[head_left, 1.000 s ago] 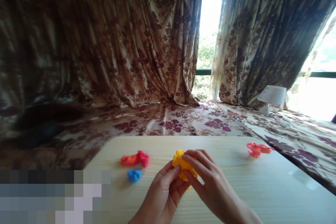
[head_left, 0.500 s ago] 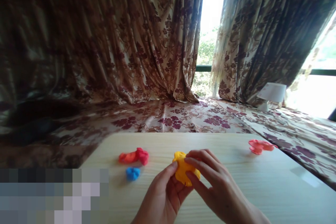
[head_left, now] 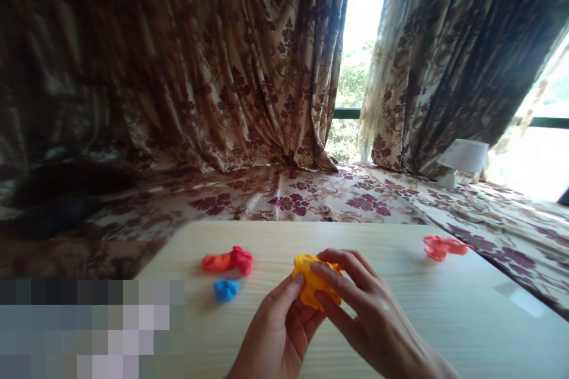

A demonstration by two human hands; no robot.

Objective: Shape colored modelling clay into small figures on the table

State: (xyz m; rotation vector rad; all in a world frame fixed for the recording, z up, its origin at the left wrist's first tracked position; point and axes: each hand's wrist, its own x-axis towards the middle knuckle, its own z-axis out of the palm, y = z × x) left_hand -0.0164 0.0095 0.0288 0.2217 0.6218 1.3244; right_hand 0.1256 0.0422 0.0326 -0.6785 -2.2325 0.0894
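A flattened, uneven lump of yellow modelling clay (head_left: pixel 310 294) is held between both hands above the table. My left hand (head_left: pixel 282 323) is closed on its lower left side, thumb on top and fingers underneath. Over the right side, my right hand (head_left: pixel 367 302) pinches the clay with thumb and fingertips, hiding part of it. To the left on the table lies a blue clay lump (head_left: pixel 226 290). Behind that sits an orange-red clay piece (head_left: pixel 217 262) joined to or touching a crimson lump (head_left: pixel 242 261).
A coral-pink clay shape (head_left: pixel 444 247) lies near the right edge of the pale wooden table (head_left: pixel 444 320). Beyond the table, flowered cloth (head_left: pixel 288 204) carries a white lamp (head_left: pixel 466 155). Patterned curtains (head_left: pixel 249 59) hang behind. The lower left corner is pixelated.
The yellow clay has been pressed and turned slightly in my hands, its outline now wider toward the right. My right fingers have shifted a little over it. The view has moved slightly.
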